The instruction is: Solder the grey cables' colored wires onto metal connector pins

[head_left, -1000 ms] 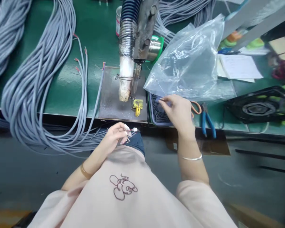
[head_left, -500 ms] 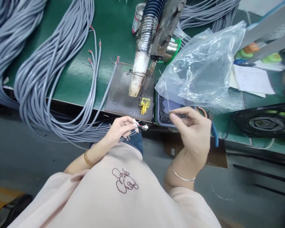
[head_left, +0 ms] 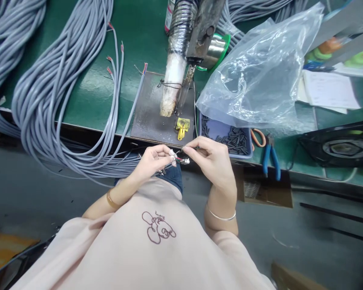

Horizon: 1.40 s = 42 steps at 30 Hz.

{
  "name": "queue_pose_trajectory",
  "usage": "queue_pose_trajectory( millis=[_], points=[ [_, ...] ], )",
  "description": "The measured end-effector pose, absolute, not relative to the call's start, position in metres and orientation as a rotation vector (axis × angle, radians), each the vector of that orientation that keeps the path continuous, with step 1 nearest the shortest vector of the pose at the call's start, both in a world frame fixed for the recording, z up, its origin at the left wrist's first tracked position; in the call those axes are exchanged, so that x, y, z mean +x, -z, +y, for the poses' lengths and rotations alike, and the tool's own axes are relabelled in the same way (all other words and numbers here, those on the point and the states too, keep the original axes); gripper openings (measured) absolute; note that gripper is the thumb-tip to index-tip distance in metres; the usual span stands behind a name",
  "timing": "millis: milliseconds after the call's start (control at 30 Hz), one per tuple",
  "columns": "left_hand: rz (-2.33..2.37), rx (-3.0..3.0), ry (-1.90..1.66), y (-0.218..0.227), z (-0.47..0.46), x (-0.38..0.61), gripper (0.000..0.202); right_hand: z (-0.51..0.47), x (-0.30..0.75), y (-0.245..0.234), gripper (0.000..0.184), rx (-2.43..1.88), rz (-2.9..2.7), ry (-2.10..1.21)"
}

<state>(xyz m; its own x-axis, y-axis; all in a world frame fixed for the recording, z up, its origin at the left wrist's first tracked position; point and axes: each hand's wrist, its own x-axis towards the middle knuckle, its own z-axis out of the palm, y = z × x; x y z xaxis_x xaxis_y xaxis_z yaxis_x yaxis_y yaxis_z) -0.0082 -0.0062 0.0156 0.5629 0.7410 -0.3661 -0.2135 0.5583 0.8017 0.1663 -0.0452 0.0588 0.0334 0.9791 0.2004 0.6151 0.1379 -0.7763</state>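
My left hand (head_left: 155,161) is closed in a pinch on thin coloured wires (head_left: 178,159), its fingertips wrapped in white. A small white connector (head_left: 186,161) sits at the end of the wires, just right of the fingertips. My right hand (head_left: 210,161) pinches a small dark piece (head_left: 181,150), which looks like a short black tube, close to the wires. Whether the tube touches them I cannot tell. Behind the right hand stands a blue-purple tray (head_left: 250,139) of short black tubes (head_left: 237,140).
Bundles of grey cable (head_left: 57,68) hang over the bench's left edge. A soldering iron (head_left: 186,90) and a wrapped hose (head_left: 172,80) slant down above a dark plate (head_left: 148,108) with a yellow clip (head_left: 182,128). A plastic bag (head_left: 254,76), blue-handled cutters (head_left: 270,159) and a fan (head_left: 341,149) lie right.
My right hand has moved left from the front of the tray to the wires at my left hand. The left hand keeps its pinch. The view has shifted slightly.
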Motion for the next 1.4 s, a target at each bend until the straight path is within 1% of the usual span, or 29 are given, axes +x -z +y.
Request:
queue_pose_trajectory(
  millis=[233,367,567,633,733,800,833,933,1033,1100,1200,1300,1400],
  points=[
    [0.74,0.783,-0.641,-0.015,-0.006,-0.01,0.032,-0.045,0.164,-0.06,0.022,-1.595,-1.643,-0.594],
    [0.693,0.77,-0.643,-0.011,-0.007,-0.009,0.033,-0.044,0.165,-0.063,0.026,-1.557,-1.773,-0.615],
    [0.552,0.696,-0.56,-0.003,-0.01,-0.011,0.044,-0.04,0.169,-0.071,0.031,-1.463,-2.066,-0.743],
    [0.511,0.656,-0.551,-0.002,-0.01,-0.012,0.043,-0.042,0.168,-0.072,0.029,-1.455,-2.056,-0.734],
    [0.474,0.613,-0.564,-0.002,-0.007,-0.013,0.04,-0.051,0.165,-0.074,0.017,-1.521,-1.863,-0.535],
    [0.45,0.589,-0.567,-0.002,-0.006,-0.013,0.039,-0.058,0.162,-0.076,0.017,-1.555,-1.798,-0.387],
    [0.438,0.575,-0.568,-0.001,-0.006,-0.013,0.039,-0.06,0.162,-0.077,0.017,-1.557,-1.826,-0.339],
    [0.43,0.539,-0.595,0.001,-0.006,-0.012,0.038,-0.065,0.159,-0.078,0.009,-1.539,-1.977,-0.232],
    [0.455,0.539,-0.662,0.002,-0.007,-0.011,0.041,-0.066,0.156,-0.071,0.011,-1.578,-1.938,-0.177],
    [0.457,0.565,-0.697,0.002,-0.007,-0.012,0.044,-0.065,0.152,-0.061,0.011,-1.606,-1.788,-0.212],
    [0.455,0.644,-0.737,0.003,-0.008,-0.011,0.041,-0.064,0.144,-0.041,0.011,-1.562,-1.504,-0.231],
    [0.512,0.74,-0.834,0.004,-0.008,-0.008,0.038,-0.061,0.136,-0.019,0.011,-1.47,-1.373,-0.074],
    [0.591,0.809,-0.945,0.005,-0.008,-0.005,0.035,-0.057,0.133,-0.005,0.015,-1.387,-1.428,0.133]
  ],
)
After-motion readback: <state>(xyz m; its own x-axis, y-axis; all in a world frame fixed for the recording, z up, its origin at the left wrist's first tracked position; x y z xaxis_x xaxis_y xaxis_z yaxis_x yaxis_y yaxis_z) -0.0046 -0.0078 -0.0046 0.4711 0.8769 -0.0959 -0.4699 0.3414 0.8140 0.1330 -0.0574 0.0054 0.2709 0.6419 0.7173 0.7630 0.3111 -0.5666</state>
